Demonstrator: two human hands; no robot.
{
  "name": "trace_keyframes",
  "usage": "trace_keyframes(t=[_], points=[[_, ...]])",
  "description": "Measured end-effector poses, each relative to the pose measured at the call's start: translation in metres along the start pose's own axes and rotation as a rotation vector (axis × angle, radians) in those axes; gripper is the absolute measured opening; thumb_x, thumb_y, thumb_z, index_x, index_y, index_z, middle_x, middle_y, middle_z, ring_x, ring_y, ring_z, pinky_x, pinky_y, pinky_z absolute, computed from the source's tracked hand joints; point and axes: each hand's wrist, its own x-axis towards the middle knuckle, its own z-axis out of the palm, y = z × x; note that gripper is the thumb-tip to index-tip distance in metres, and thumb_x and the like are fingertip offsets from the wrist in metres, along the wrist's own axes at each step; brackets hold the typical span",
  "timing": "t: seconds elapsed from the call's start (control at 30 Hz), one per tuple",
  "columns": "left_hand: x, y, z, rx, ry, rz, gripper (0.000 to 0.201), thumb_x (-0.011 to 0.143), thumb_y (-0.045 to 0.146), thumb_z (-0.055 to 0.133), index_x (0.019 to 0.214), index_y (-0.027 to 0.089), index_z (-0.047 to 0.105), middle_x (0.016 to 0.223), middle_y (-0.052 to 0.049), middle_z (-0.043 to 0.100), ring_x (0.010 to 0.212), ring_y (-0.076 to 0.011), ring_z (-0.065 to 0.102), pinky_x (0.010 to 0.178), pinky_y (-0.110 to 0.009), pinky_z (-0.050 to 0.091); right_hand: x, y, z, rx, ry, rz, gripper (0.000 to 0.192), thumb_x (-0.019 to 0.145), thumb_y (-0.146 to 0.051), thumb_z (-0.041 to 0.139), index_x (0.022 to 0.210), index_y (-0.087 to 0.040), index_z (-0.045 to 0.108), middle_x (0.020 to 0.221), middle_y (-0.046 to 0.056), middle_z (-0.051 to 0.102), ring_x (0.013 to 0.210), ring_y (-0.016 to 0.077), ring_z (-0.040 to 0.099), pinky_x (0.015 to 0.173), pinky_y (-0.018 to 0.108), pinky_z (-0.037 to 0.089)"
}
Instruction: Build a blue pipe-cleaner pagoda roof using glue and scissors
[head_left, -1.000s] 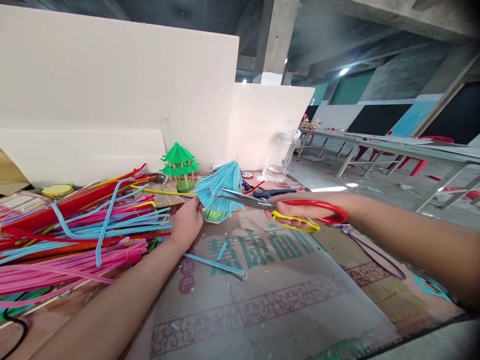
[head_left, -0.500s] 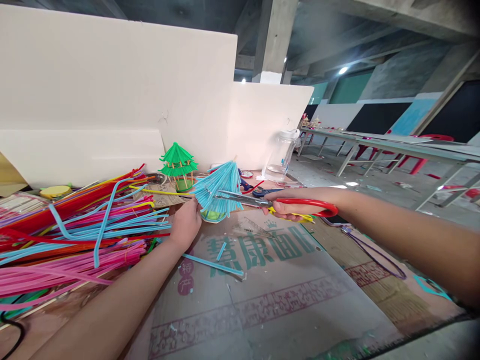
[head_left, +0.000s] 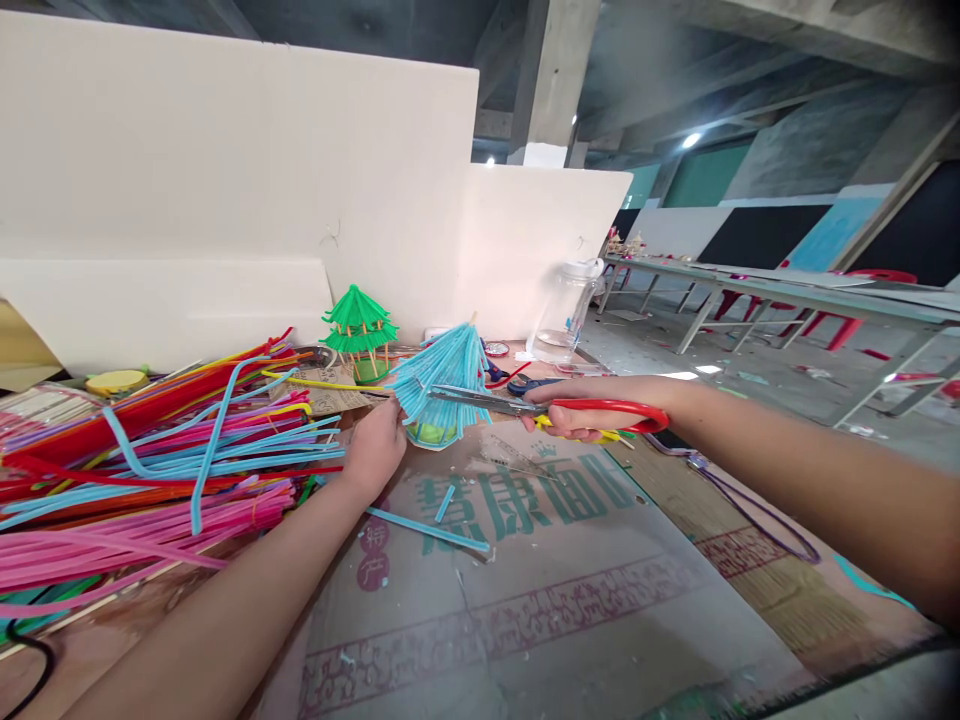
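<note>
My left hand [head_left: 375, 450] grips the base of a small pavilion model with a light blue pipe-cleaner roof [head_left: 444, 368], holding it just above the cardboard sheet [head_left: 540, 590]. My right hand [head_left: 581, 408] holds red-and-yellow-handled scissors [head_left: 525, 405]. The blades lie nearly closed against the right edge of the blue roof. Short blue offcuts [head_left: 429, 525] lie on the cardboard below.
A heap of coloured pipe cleaners [head_left: 150, 450] fills the left. A finished green pavilion model [head_left: 360, 335] stands behind, near white foam boards [head_left: 247, 190]. A clear plastic jar [head_left: 564, 312] and blue-handled scissors [head_left: 525, 383] sit at the back. Long tables and red chairs stand far right.
The scissor blades have closed from wide open to nearly shut on the blue roof edge. My right hand has moved slightly left toward the model.
</note>
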Motion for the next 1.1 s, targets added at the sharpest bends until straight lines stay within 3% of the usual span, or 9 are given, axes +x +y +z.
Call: trace_keyframes(t=[0.7,1.1], points=[[0.001,0.003,-0.001,0.035,-0.044,-0.012,0.020,0.086,0.009,0.044,0.101,0.017,0.057,0.095,-0.011,0.070,0.095,-0.0248,0.067,0.080,-0.031,0.048,0.006,0.001,0.001,0.065,-0.057,-0.072,0.064,0.090,-0.072,0.030,0.113,-0.016,0.049,0.080,0.000,0.046,0.059,0.0089,0.038,0.047,0.020,0.036],[0.001,0.002,0.000,0.006,-0.054,-0.052,0.018,0.087,0.011,0.046,0.098,0.017,0.058,0.096,-0.011,0.071,0.098,-0.0245,0.066,0.080,-0.029,0.047,0.021,0.007,0.003,0.075,-0.034,-0.023,0.055,0.092,-0.067,0.033,0.107,-0.017,0.050,0.071,-0.004,0.036,0.056,0.0073,0.035,0.043,0.018,0.028]])
